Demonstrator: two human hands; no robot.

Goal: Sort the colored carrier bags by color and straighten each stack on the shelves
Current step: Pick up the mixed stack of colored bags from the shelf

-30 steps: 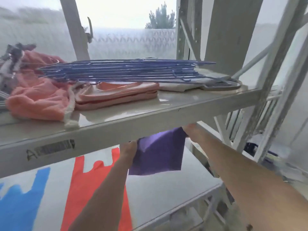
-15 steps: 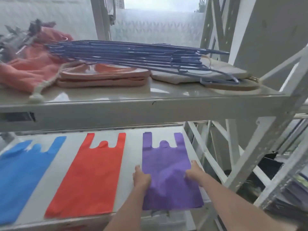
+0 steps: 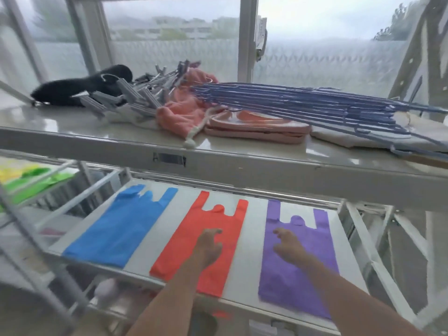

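Observation:
Three flat carrier bag stacks lie side by side on the lower shelf: blue bags at left, red bags in the middle, purple bags at right. My left hand hovers over or rests on the red bags, fingers loosely spread, holding nothing. Over the upper left part of the purple bags is my right hand, fingers apart and empty. Whether either palm touches the bags is unclear through the blur.
The upper shelf carries blue hangers, pink cloth items, grey clip hangers and a black object. Green and yellow bags lie on a shelf at far left. Metal shelf uprights stand right and left.
The purple bag, held up by both hands a second ago, now lies flat on the shelf. My left hand moved from its edge over to the red bags; the camera view swung left.

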